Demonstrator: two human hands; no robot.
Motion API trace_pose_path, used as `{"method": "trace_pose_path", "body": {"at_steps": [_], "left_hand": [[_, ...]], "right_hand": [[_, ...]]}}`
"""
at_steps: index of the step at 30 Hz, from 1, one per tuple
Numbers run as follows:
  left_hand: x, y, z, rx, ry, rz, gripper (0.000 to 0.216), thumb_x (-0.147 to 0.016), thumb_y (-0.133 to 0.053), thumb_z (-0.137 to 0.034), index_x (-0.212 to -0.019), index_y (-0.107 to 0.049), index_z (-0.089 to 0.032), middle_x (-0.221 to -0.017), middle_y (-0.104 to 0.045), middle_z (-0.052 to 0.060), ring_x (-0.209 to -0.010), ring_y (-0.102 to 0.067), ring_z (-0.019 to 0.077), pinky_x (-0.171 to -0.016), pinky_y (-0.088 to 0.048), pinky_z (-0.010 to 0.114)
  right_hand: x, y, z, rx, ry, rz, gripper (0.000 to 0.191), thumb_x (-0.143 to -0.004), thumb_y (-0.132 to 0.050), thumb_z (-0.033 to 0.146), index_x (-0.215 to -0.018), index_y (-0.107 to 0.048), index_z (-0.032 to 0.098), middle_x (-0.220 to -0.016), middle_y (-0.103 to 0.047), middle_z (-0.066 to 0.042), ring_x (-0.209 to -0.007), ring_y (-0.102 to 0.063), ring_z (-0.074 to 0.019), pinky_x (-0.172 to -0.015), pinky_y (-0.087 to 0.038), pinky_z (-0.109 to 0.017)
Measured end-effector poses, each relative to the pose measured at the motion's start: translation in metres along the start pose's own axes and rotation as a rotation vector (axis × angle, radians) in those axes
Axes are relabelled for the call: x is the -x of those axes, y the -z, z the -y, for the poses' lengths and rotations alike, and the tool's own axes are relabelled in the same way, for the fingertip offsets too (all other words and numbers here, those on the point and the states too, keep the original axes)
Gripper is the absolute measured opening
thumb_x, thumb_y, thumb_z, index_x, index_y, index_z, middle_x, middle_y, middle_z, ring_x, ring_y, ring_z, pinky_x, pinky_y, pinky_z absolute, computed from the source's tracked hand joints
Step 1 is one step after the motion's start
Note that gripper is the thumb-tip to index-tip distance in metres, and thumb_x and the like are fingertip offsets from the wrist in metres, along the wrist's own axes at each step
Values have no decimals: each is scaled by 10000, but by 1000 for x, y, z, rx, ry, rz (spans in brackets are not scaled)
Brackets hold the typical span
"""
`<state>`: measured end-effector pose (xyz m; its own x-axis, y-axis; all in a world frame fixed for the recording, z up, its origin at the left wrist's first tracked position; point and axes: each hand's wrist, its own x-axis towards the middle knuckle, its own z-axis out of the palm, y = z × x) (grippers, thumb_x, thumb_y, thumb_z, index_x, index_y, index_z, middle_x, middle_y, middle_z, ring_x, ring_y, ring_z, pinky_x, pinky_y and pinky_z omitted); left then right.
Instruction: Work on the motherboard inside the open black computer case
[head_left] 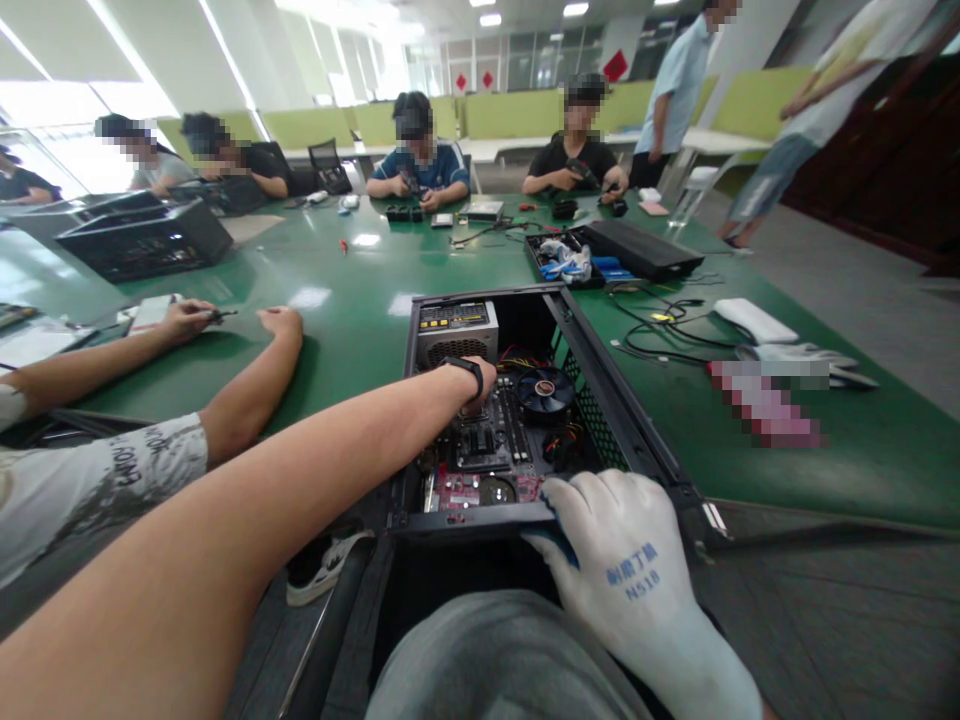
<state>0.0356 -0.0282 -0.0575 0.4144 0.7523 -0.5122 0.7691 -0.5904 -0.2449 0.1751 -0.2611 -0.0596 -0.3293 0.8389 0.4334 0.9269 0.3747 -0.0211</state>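
Note:
An open desktop computer case (637, 430) lies on its side at the table's near edge. Inside it show a power supply (457, 330), a motherboard (480, 440), a round black fan (546, 390) and a red circuit board (469, 490). My left hand (480, 378), bare with a dark band at the wrist, reaches down into the case between the power supply and the motherboard; its fingers are hidden. My right hand (619, 545), in a white work glove, is closed round the case's near frame edge, thumb below and fingers over the top.
Left of me, a co-worker's hands (191, 318) hold a small dark part above the green table (345, 350). Ahead stand a tray of blue and white items (566, 262) and a black panel (637, 248). Cables (660, 320) and gloves (806, 358) lie right. Several people sit opposite.

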Motion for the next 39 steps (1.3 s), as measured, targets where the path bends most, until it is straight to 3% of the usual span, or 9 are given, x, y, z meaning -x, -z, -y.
{"method": "trace_pose_path", "body": {"at_steps": [13,39], "left_hand": [[5,6,-2,-26,9,52,700,-446,-904,-301,-1103,-736,-126,-1109,-733,147,-1020,-684,279,-847,-550,261],[12,10,-6,-49,-13,61,658,-488,-887,-277,-1096,-726,-83,-1118,-721,183,-1028,-680,290,-868,-542,280]], "right_hand": [[3,-1,-1,-25,-6,41,282,-778,-685,376,-997,-620,211,-807,-587,-48,-773,-437,-231,-714,-225,-368],[1,1,2,-41,-37,86,267,-807,-674,386,-996,-612,208,-856,-582,-44,-806,-440,-227,-746,-234,-376]]}}
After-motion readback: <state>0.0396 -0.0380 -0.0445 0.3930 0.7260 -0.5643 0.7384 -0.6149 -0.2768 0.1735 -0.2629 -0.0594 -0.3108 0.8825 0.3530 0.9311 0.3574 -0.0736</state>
